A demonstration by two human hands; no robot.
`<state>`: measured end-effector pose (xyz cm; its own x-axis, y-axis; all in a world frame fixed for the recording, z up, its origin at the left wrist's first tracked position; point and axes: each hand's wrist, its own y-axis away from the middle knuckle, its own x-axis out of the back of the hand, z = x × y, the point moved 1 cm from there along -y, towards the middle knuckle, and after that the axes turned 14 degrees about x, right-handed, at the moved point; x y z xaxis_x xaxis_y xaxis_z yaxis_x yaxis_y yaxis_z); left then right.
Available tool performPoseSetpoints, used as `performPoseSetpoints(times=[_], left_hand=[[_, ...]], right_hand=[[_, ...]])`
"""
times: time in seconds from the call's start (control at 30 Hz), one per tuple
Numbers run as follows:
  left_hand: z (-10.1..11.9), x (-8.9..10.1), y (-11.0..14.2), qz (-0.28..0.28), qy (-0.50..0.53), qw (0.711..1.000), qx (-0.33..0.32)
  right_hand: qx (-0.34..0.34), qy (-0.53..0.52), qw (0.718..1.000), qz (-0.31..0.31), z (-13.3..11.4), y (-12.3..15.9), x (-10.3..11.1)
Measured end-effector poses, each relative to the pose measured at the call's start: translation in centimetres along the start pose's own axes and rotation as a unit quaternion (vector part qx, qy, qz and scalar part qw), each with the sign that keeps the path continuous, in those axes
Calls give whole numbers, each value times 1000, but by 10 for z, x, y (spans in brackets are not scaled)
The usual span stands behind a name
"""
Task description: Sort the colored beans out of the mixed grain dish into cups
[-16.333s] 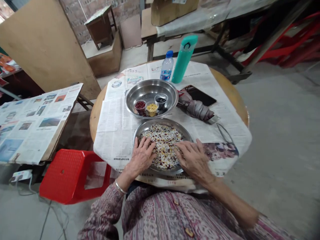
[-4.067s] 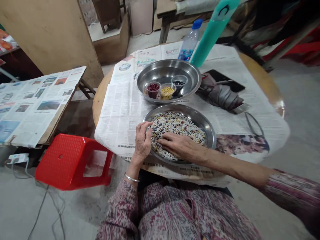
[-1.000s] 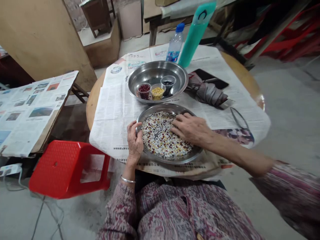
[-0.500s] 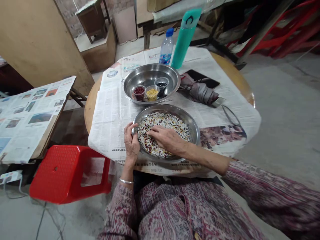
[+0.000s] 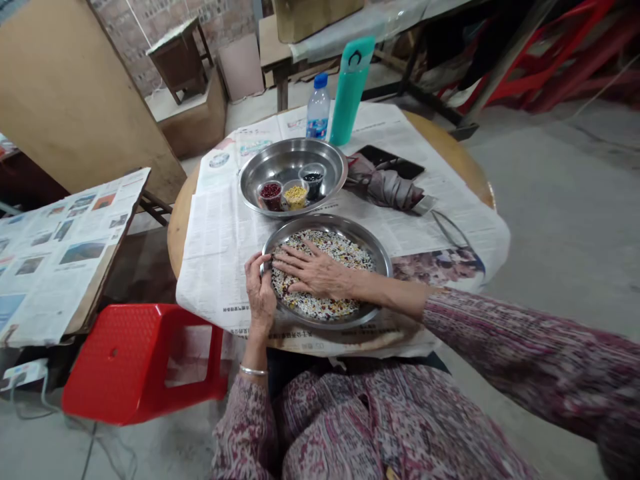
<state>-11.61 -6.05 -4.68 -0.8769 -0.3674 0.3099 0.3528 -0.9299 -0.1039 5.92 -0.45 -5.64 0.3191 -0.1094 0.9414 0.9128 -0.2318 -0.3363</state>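
Note:
A metal basin stands at the near side of the round table, holding a spread of mixed grains and beans in white, red, yellow and black. My left hand grips the basin's left rim, thumb and fingers around the edge. Flat on the grains lies my right hand, its fingers spread. Just behind is a second metal basin with three clear plastic cups in it: one of red beans, one of yellow kernels and one of black beans.
Newspaper covers the table. Beyond the basins stand a water bottle and a tall teal bottle. A folded umbrella lies right, beside a dark flat object. A red stool is at the left.
My right hand has gone from curled fingers in the grains to lying flat with fingers spread, slightly further left. My left hand stays on the rim. The view has shifted slightly.

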Motion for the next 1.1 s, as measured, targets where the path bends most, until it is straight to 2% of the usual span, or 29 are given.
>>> performPoseSetpoints(times=[0.13,0.23,0.37,0.47,0.53,0.63,0.73,0.83,0.97,1.03,1.1], left_hand=[[-4,0,-2,6,1,1000,-8],[-7,-1,-4,10,-5,1000,-15],[-6,1,-1,36,-27,998,-42],[5,6,4,65,-94,988,-107],[16,8,7,54,-148,974,-164],[33,2,5,-17,-201,954,-220],[41,-19,-8,-93,-240,942,-215],[37,-52,-28,-123,-267,940,-171],[36,-99,-40,-135,-270,943,-138],[42,-115,-35,-174,-278,931,-157],[50,-122,-25,-239,-289,906,-197]], right_hand=[[-91,32,995,8,10,18,6],[-150,45,987,23,8,39,18],[-160,19,984,69,-4,61,39],[-187,-5,977,106,-12,72,48],[-223,-13,963,148,-18,78,49],[-291,-23,920,262,-28,83,43],[-379,-51,849,365,-38,85,32],[-432,-104,798,407,-44,86,20],[-448,-145,777,417,-43,85,14],[-457,-149,768,423,-43,85,14],[-464,-153,760,428,-42,84,15]])
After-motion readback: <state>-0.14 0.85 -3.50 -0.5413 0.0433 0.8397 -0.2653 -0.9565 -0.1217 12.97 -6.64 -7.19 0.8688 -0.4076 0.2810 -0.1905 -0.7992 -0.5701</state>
